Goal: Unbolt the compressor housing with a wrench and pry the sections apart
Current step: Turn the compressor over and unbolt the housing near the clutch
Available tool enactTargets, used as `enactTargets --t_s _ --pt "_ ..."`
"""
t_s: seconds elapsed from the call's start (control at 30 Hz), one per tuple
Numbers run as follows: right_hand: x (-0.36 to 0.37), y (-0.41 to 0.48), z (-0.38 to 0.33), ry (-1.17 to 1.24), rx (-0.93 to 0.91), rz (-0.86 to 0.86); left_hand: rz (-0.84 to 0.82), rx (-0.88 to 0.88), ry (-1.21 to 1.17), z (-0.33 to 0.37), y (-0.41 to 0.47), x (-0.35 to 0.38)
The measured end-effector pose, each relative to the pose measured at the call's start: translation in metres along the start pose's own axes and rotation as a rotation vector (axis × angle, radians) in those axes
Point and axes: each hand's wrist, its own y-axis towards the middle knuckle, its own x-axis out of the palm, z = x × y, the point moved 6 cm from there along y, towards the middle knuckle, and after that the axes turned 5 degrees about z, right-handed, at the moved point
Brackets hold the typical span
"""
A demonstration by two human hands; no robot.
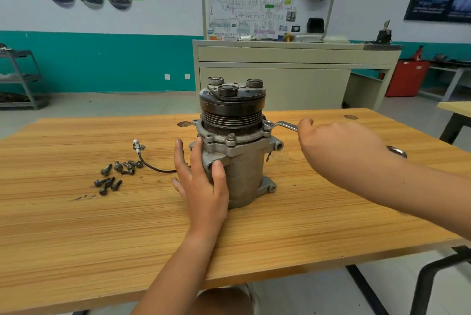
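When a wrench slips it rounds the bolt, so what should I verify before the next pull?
1. Seating of wrench on right flange bolt: ok.
2. Grip of right hand on the wrench: ok.
3. Bracing by left hand against compressor housing: ok.
4. Housing upright on table: ok.
5. Keeping loose bolts away from the wrench: ok, they lie left.
6. Bolt already loosened: cannot tell.

Compressor (235,151) upright on tabletop (305,212); left hand (201,177) steadies housing, right hand (339,151) grips wrench (283,126) on flange bolt (267,124); loose bolts (114,174) left.
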Motion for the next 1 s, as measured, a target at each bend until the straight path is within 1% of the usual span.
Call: enactTargets --t_s 0.1,0.27,0.37,0.47,0.53,0.6,0.73,0.8,0.87,0.93,0.97,1.0 --pt "-0.004 -0.001 0.000 -0.001 -0.013 -0.021 -0.006 -0.001 0.000 0.000 0.000 0.000" --pt "-0.011 0.004 -0.008 -0.075 -0.111 0.022 -0.003 -0.009 0.007 -0.002 0.000 0.001" --pt "-0.004 0.015 0.007 -0.109 -0.198 0.079 -0.032 -0.018 -0.001 -0.003 0.000 0.002" --pt "0.015 0.033 0.024 -0.080 -0.223 0.076 -0.051 -0.015 -0.003 -0.004 -0.001 0.003" --pt "0.026 0.055 0.028 0.006 -0.229 0.088 -0.055 0.000 -0.011 -0.004 -0.001 0.003" --pt "0.033 0.075 0.022 0.152 -0.249 0.155 -0.053 -0.001 -0.032 -0.004 -0.001 0.003" --pt "0.038 0.092 0.008 0.348 -0.226 0.431 -0.033 -0.008 -0.052 -0.006 0.001 0.004" --pt "0.036 0.084 0.017 0.452 -0.143 0.555 -0.031 -0.001 -0.054 -0.004 0.001 0.003" --pt "0.028 0.066 0.033 0.593 -0.035 0.625 -0.032 0.005 -0.057 -0.002 0.002 0.003" --pt "0.019 0.044 0.046 0.693 0.040 0.633 -0.032 0.002 -0.055 -0.003 0.001 0.003" --pt "0.016 0.034 0.049 0.690 0.056 0.592 -0.032 0.000 -0.054 -0.003 0.001 0.003" --pt "0.016 0.025 0.048 0.660 0.054 0.511 -0.030 -0.001 -0.053 -0.003 0.001 0.003"
